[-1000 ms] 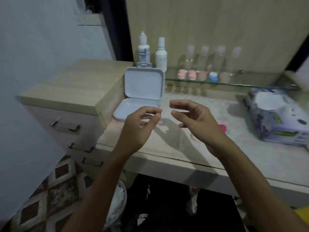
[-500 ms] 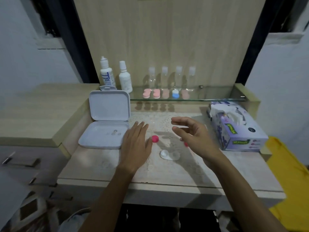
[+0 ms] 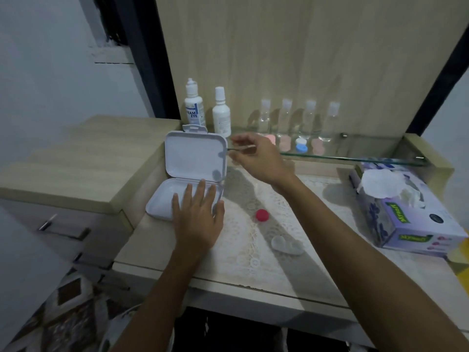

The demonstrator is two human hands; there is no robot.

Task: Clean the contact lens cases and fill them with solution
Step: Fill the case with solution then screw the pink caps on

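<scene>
A: Step in hand? Open case [image 3: 287, 245] lies on the lace mat [image 3: 253, 240], near the front edge, clear, both wells uncapped as far as I can tell. One red cap [image 3: 262, 215] sits apart from it, further back.

B: Judged: cleaning stage, solution not yet poured. Bottles [image 3: 195, 105] stand capped on the back shelf [image 3: 355, 158], beside the spare cases [image 3: 301, 146].

A: Hands?

B: Left hand [image 3: 196, 219] lies flat, fingers straight and spread, on the base of the white box [image 3: 195, 158]; lid stands open. Right hand [image 3: 256, 156] is raised near the shelf edge, thumb and forefinger pinching a thin stick [image 3: 241, 148], possibly tweezers or a swab. Too blurred to tell which.

A: Orientation of the case?

B: Long axis runs from back-left to front-right, roughly diagonal to the table edge. Wells face up. Left well looks more opaque than the right; cannot tell why.

A: Next move calls for?

B: Judged: bring the stick down to the case, steady the case with the free hand since it is light and will likely skid on the lace. Tissue box [image 3: 406, 219] is at right, within reach for wiping.

A: Second cap?

B: Not visible.
</scene>
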